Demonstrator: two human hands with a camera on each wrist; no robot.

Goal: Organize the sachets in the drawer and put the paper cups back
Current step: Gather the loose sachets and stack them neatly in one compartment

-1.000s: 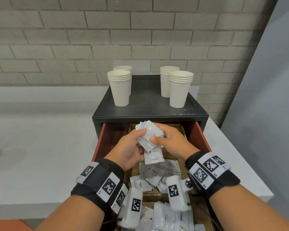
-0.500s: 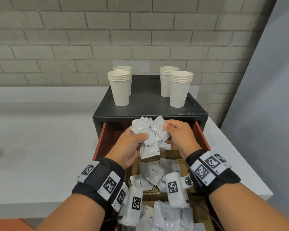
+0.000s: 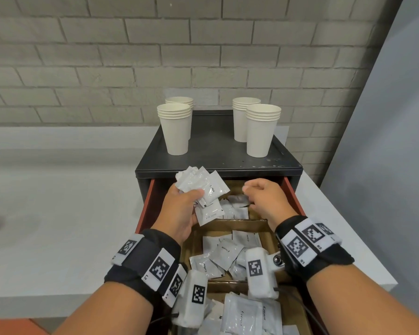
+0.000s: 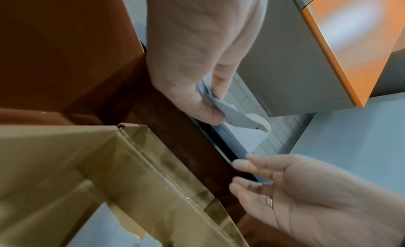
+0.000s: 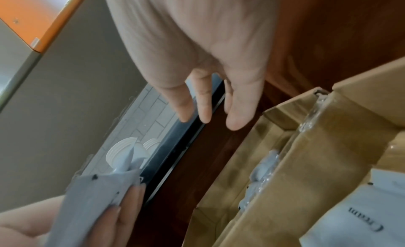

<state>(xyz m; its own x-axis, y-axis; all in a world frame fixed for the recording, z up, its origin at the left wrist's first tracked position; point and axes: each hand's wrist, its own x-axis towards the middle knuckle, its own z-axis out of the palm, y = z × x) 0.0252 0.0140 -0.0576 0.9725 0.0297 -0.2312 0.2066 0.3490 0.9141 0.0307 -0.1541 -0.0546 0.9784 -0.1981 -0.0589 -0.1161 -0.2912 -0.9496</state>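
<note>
Right hand drawn off the sachets, fingers loose, left hand gripping them fanned upward.

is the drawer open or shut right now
Open: the drawer is pulled out from the black cabinet, its cardboard dividers and sachets exposed.

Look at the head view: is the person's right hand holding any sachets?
No. The right hand hangs over the drawer holding nothing, while the left hand grips the bunch of sachets.
</note>
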